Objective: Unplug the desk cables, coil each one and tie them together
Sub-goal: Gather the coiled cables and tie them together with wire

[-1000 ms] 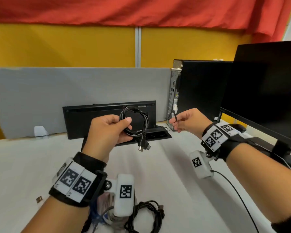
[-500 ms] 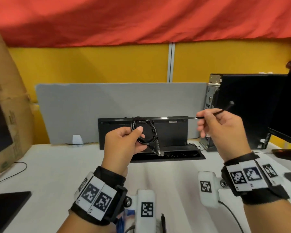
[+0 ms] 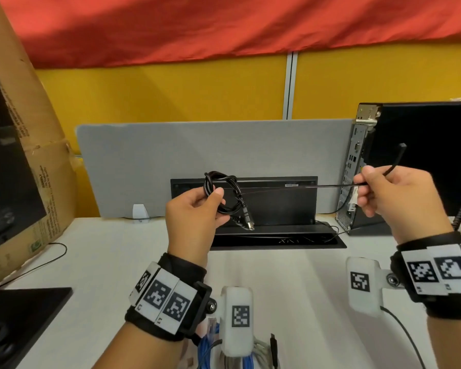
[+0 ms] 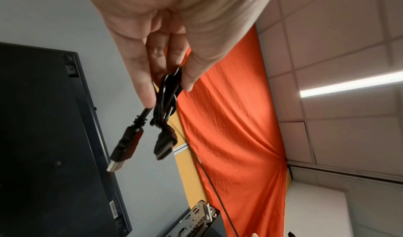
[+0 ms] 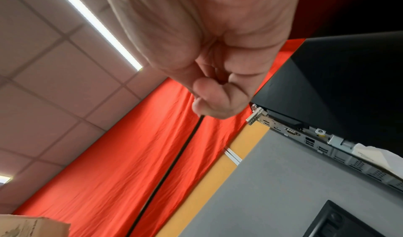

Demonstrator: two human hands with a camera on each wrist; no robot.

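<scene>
- The table [image 3: 290, 288] carries a computer tower [image 3: 421, 161] at the right, a black cable tray [image 3: 277, 239] at the back and, at the near edge, a bundle of blue and grey cables [image 3: 210, 350].
- The left hand [image 3: 194, 219] has its grip clenched around the coiled black cable [image 3: 222, 194], held up above the table; in the left wrist view two plugs [image 4: 141, 144] dangle below the fingers [image 4: 139, 78].
- The right hand [image 3: 394, 198] pinches a thin black tie [image 3: 290, 186], drawn taut from the coil out to the right, its free tip [image 3: 401, 146] sticking up.
- The step in hand looks like binding the coil rather than unplugging.
- The next move probably calls for winding the tie round the loops while the left hand keeps them gathered, then securing the tip.
</scene>
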